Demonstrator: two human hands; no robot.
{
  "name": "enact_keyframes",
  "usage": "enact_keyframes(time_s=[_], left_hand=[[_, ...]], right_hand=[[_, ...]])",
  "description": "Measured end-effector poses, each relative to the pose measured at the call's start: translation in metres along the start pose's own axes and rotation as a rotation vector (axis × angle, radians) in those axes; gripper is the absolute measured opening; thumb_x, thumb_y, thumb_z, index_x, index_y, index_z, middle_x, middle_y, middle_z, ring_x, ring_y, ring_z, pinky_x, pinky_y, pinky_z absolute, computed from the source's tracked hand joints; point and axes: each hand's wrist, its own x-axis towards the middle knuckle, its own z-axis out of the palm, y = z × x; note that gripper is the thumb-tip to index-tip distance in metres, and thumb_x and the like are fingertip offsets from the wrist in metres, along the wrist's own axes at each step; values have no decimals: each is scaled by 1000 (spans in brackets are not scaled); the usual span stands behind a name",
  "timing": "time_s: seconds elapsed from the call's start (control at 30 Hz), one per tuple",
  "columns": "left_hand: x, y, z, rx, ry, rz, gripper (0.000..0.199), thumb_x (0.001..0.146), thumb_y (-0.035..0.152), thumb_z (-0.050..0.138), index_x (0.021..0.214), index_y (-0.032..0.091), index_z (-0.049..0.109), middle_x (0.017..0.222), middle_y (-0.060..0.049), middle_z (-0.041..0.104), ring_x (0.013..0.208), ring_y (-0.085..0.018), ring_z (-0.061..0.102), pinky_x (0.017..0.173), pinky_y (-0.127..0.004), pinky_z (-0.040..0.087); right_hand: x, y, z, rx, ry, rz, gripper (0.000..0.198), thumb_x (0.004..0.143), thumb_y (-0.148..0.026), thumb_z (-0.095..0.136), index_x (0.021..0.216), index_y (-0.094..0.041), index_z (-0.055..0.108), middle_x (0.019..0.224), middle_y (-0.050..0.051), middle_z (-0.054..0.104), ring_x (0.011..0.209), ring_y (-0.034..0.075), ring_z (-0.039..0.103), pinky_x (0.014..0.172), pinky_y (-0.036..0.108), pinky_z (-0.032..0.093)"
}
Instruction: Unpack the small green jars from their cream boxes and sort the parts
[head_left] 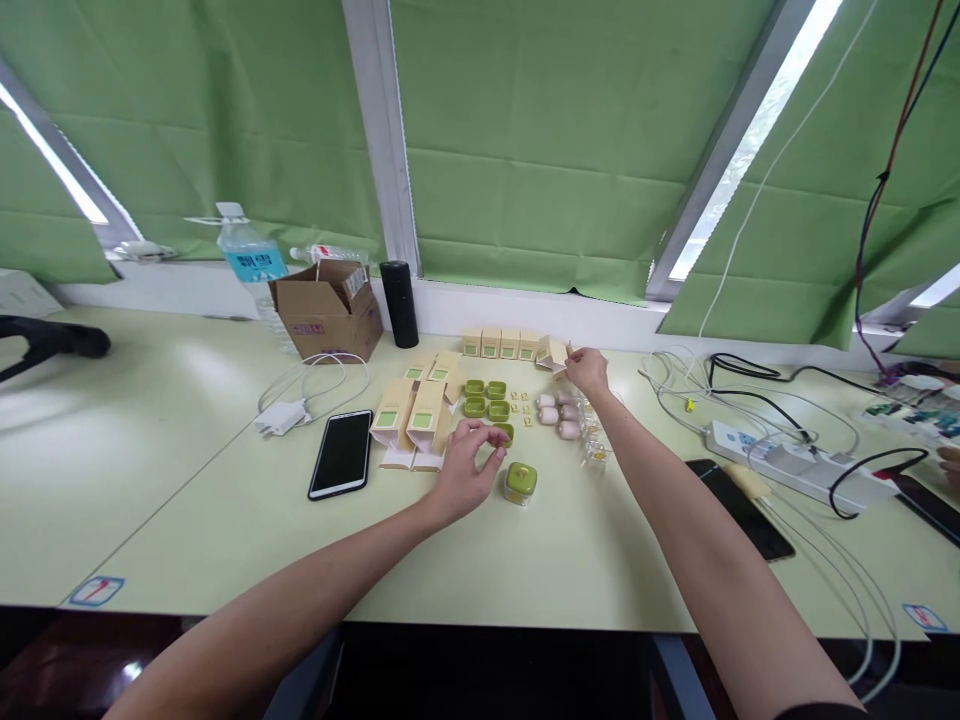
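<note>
My right hand (589,370) reaches to the back of the table, its fingers closed at the flap of a small cream box (553,352). That box leans at the right end of a row of similar boxes (490,343). Nearer to me, my left hand (472,465) hovers with curved fingers and a gap before the thumb, holding nothing I can see. Its fingertips partly cover a green lid (505,435). Just right of it stands a small clear jar with a green lid (520,482). Several more green lids (496,410) lie behind.
Pinkish-white pieces (568,430) and clear containers (595,445) sit beneath my right forearm. Opened cream boxes (429,415) and a phone (341,455) lie left. A cardboard box (330,315) and black cylinder (399,305) stand behind. Cables and a power strip (799,465) occupy the right.
</note>
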Motion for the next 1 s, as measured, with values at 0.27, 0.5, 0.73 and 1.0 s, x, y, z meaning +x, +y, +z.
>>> enact_keyframes(time_s=[0.27,0.5,0.73,1.0], left_hand=[[-5,4,-6,-57,-186,29,58,63,0,46,114,24,59,118,-7,63,123,-27,55,110,-51,41],[-7,1,-8,-35,-419,66,82,66,0,48,144,27,40,139,-7,59,140,-29,45,118,-51,31],[-7,5,-5,18,-475,6,66,80,20,68,141,26,44,134,-8,64,129,-32,54,112,-50,35],[-6,-2,2,9,-383,-76,62,78,24,77,133,25,49,129,-7,67,127,-32,55,113,-51,33]], right_hand=[[-90,-9,-30,186,90,-206,15,87,-29,55,89,-22,68,91,6,72,74,19,61,72,32,50],[-184,-10,-20,346,-97,-366,15,90,-28,56,101,-22,63,84,1,66,61,13,54,58,28,44],[-187,1,-14,318,-118,-443,13,91,-23,53,100,-22,63,83,1,66,59,13,53,55,27,42],[-190,2,-15,270,-297,-707,6,86,-20,60,92,-22,63,89,4,69,77,18,63,60,28,46]])
